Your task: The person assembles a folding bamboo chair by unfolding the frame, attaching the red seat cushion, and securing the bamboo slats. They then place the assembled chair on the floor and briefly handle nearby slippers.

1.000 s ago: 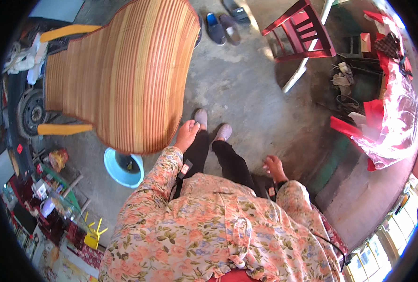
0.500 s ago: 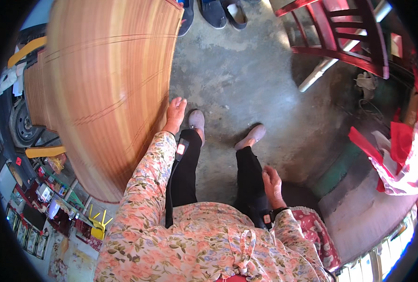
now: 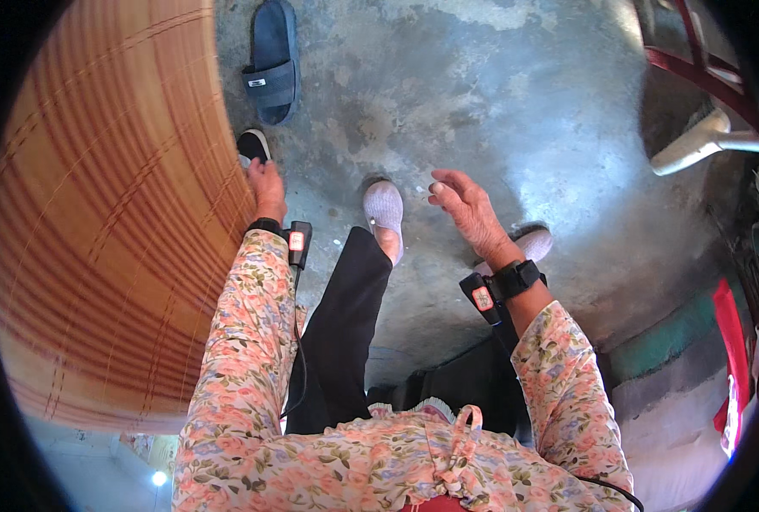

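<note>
A large striped bamboo mat, tan with red-brown bands, stands up along my left side and bows outward. At its right edge my left hand is closed on the mat, the fingers partly out of sight and slightly blurred. My right hand hangs over the floor in front of me with nothing in it, its fingers loosely bent and the thumb apart. Black bands with small boxes circle both wrists.
On the grey concrete floor lie a dark slide sandal and a black shoe, close to the mat's edge. To the far right are a red wooden frame, a pale pole and a red cloth.
The mat now fills more of the left side. My right hand has risen forward from beside my thigh. My feet and the view have shifted, bringing the sandal closer.
</note>
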A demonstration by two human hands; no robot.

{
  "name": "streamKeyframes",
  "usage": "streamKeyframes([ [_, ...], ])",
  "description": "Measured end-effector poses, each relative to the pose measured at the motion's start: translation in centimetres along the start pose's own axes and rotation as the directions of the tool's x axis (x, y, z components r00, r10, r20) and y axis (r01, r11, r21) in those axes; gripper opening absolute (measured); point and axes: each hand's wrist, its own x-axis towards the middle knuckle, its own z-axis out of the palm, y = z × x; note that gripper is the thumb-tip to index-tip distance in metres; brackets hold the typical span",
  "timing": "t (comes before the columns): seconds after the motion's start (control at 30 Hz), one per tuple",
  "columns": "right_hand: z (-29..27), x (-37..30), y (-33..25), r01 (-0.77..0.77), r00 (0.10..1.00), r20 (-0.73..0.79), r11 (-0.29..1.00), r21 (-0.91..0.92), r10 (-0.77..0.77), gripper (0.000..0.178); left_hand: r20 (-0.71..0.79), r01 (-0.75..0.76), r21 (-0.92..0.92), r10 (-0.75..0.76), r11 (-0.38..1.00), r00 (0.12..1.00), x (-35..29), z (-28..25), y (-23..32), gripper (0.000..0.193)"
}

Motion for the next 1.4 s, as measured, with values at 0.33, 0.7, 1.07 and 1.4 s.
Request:
streamKeyframes([
  [0.33, -1.0, 1.5, 6.8, -0.157, 0.985, 0.065, 0.986, -0.062, 0.161, 0.037, 0.102, 0.404, -0.036, -0.399, 0.914, 0.911, 6.7, -1.5, -5.2, 0.071],
  [0.7, -1.7, 2.1, 8.0, -0.198, 0.977, 0.061, 0.977, -0.083, 0.203, 0.038, 0.058, 0.418, -0.412, -0.435, 0.809, 0.899, 12.5, 2.4, -0.9, 0.06],
  [1.07, -2.8, -0.4, 4.3, -0.088, 0.994, -0.063, 0.994, -0.063, 0.084, 0.035, 0.347, -0.237, -0.654, 0.562, 0.719, 0.751, 2.3, 15.9, 30.0, 0.024],
  [1.4, -4.4, -12.6, -2.0, 0.01, 0.971, -0.24, 0.996, 0.092, 0.013, 0.035, 0.574, -0.004, -0.631, 0.47, 0.776, 0.67, -17.9, 10.3, 36.1, 0.033],
])
